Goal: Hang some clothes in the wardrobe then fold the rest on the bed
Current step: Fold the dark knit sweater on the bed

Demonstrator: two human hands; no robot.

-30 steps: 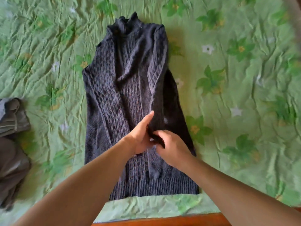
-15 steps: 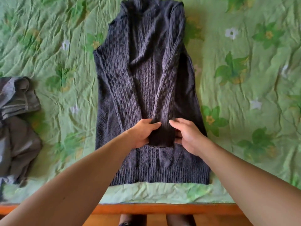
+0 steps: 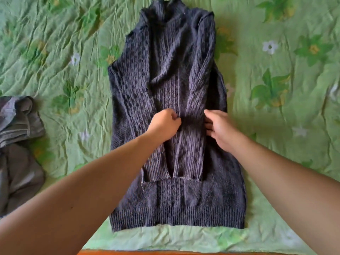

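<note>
A dark navy cable-knit sweater [image 3: 171,89] lies flat on the green floral bedspread [image 3: 276,107], collar far from me and hem near me. Both sleeves are folded in over the body and run straight down, with their cuffs side by side just above the ribbed hem. My left hand [image 3: 163,125] rests on the left sleeve with its fingers curled in; I see no knit pinched in it. My right hand [image 3: 219,128], a little blurred, touches the outer edge of the right sleeve with its fingers apart.
A heap of grey clothes [image 3: 18,144] lies on the bedspread at the left edge. The bed's orange wooden frame [image 3: 165,253] shows along the bottom, just below the sweater's hem.
The right sleeve's cuff, held by both hands before, now lies flat beside the left cuff near the hem. Both hands have let go and sit mid-sleeve, further apart.
</note>
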